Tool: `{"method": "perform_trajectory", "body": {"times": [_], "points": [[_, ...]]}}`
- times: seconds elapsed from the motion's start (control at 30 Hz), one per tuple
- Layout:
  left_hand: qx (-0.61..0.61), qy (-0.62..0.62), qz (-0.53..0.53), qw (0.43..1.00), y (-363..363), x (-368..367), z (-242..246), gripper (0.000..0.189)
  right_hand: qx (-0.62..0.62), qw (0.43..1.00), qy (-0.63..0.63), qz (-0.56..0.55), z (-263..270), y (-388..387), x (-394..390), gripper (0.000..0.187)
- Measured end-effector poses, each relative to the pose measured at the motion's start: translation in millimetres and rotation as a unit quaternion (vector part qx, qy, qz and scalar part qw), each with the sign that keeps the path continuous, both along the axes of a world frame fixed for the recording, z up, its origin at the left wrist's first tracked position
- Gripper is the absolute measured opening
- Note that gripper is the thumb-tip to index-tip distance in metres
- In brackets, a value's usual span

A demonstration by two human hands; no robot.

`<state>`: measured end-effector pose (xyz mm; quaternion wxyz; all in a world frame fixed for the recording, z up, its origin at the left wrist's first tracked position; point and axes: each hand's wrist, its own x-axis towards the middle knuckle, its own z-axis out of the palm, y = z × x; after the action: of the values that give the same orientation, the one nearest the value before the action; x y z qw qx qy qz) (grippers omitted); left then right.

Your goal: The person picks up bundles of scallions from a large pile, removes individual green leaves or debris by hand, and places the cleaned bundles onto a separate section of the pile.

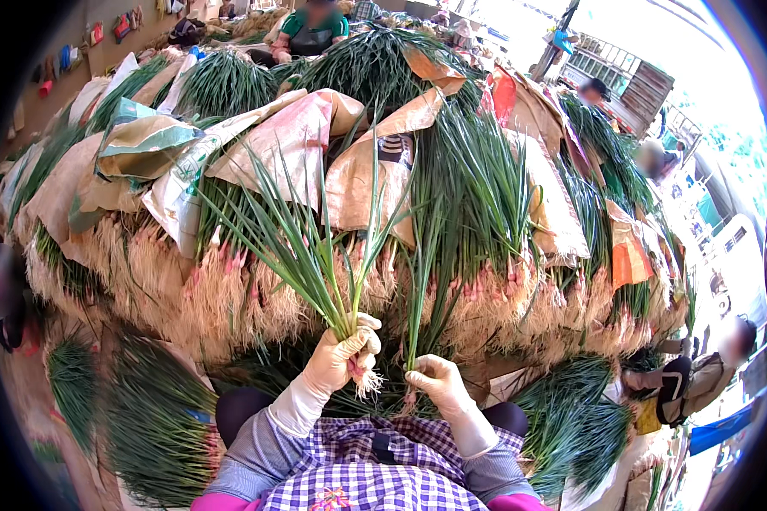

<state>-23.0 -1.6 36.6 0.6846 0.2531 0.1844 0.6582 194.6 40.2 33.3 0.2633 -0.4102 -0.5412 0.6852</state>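
Observation:
My left hand (340, 358), in a pale glove, is closed around a small bunch of green onions (323, 274). Their leaves fan upward, while pinkish bulbs and pale roots stick out below the fist. To the right, my gloved right hand (440, 378) pinches a thin green onion stalk (415, 319) low down, with its roots hanging under the fingers. The two hands are apart, above my checked apron (371, 479). Right in front rises a big heap of green onions (479, 172), its fringe of pale roots (230, 313) facing me.
Woven sacks (281, 140) lie over parts of the heap. Loose green onions (160, 415) are spread at my left, and another pile (572, 415) lies at my right. A person (313, 32) sits beyond the heap; another person (703, 377) is at the right. A truck (620, 76) stands farther back.

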Motion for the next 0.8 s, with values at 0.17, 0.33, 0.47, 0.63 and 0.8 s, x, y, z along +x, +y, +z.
{"method": "perform_trajectory", "body": {"times": [0.17,0.33,0.47,0.63,0.8], "points": [[-0.011,0.0,0.015,1.0,-0.4,0.9,-0.5,0.023,0.179,0.962,-0.184,0.088,-2.7,11.0,9.7,0.015],[-0.027,-0.003,0.035,0.999,-3.1,0.7,4.4,0.025,0.261,0.796,-0.453,0.305,-38.3,-2.1,11.3,0.028],[-0.032,0.004,0.024,0.999,-8.0,-4.8,2.5,0.025,0.067,0.807,-0.566,0.154,-121.9,55.7,58.6,0.044],[-0.03,0.017,0.011,0.999,-5.0,-0.6,2.3,0.027,0.125,0.916,-0.38,-0.002,-186.9,61.5,54.1,0.044],[0.01,0.035,0.062,0.997,-9.9,-4.6,14.1,0.033,0.235,0.936,-0.253,-0.076,-86.5,64.2,15.6,0.026]]}}
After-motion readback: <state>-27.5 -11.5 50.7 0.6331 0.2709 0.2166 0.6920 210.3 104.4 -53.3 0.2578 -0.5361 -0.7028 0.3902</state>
